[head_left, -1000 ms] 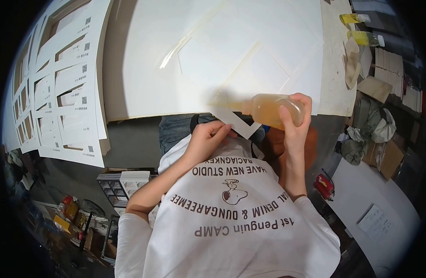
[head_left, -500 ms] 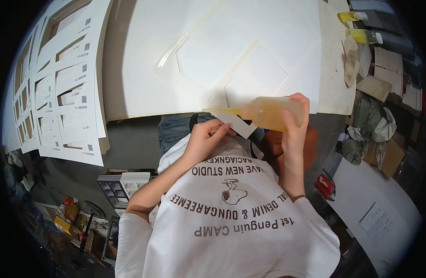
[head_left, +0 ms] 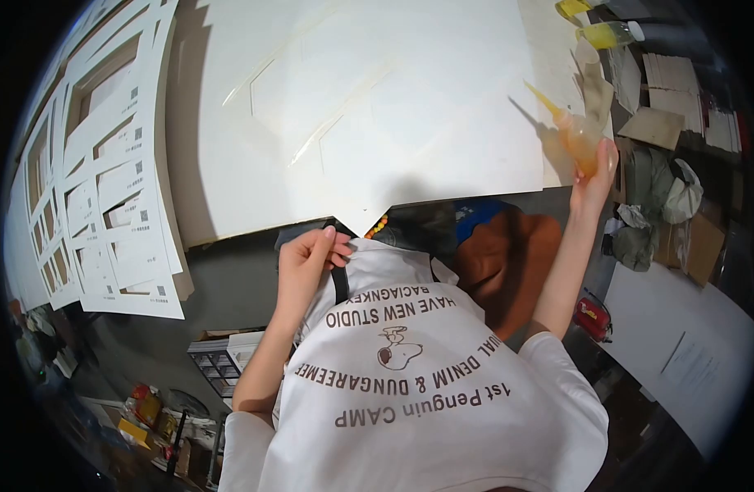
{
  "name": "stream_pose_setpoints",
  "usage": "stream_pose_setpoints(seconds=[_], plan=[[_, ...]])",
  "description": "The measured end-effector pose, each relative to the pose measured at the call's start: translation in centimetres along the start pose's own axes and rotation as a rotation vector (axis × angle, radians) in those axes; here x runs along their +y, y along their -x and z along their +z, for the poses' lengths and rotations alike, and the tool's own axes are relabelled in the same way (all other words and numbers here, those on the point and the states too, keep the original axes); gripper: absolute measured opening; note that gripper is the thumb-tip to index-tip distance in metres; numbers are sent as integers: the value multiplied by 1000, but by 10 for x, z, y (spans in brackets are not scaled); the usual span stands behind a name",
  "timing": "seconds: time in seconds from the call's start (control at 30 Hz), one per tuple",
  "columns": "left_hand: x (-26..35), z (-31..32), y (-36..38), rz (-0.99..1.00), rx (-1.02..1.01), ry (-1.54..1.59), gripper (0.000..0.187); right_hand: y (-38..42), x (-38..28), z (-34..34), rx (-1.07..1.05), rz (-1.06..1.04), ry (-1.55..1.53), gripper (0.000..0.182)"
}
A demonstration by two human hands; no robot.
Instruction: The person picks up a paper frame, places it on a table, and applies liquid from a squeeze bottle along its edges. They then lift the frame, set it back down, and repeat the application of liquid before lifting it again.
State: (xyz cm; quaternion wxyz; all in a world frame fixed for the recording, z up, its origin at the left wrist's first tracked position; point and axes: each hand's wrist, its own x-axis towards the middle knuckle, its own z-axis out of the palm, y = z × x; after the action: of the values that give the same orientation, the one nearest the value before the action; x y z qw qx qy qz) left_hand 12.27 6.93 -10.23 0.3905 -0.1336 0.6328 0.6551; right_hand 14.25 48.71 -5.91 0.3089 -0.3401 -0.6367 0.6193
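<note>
My right hand [head_left: 594, 179] is wrapped round a squeeze bottle [head_left: 580, 141] of amber liquid, its long yellow nozzle pointing up and left over the right side of the table. My left hand [head_left: 315, 256] is beside the pointed near corner of a white sheet [head_left: 443, 139], its fingers loosely bent and partly apart, with nothing visible in them. The corner juts past the table edge towards the white shirt. Glossy strips and thin cut outlines run diagonally across the sheet.
Stacked white cut-out boards [head_left: 143, 262] overhang the table at the left. Two bottles of yellow liquid [head_left: 611, 34] lie at the far right, near a crumpled strip [head_left: 594, 86]. Cardboard [head_left: 652, 127] and a red pouch [head_left: 592, 318] are further right.
My right hand has carried the squeeze bottle right and away from the near edge, turning its nozzle upward. My left hand has moved left, off the sheet's corner. The view has shifted.
</note>
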Motion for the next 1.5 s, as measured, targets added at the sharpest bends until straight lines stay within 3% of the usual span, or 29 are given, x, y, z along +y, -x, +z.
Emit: stream_pose_setpoints(seconds=[0.13,0.27,0.8,1.5], plan=[[-5,9,-1,16,-34,45,26,-30,5,1,141,-58,109,33],[-6,16,-5,77,-69,5,26,-53,12,1,139,-164,183,35],[-10,17,-7,84,-72,-5,28,-70,22,6,108,-166,279,37],[-13,16,-13,95,-86,31,29,63,8,26,-240,-129,245,25]])
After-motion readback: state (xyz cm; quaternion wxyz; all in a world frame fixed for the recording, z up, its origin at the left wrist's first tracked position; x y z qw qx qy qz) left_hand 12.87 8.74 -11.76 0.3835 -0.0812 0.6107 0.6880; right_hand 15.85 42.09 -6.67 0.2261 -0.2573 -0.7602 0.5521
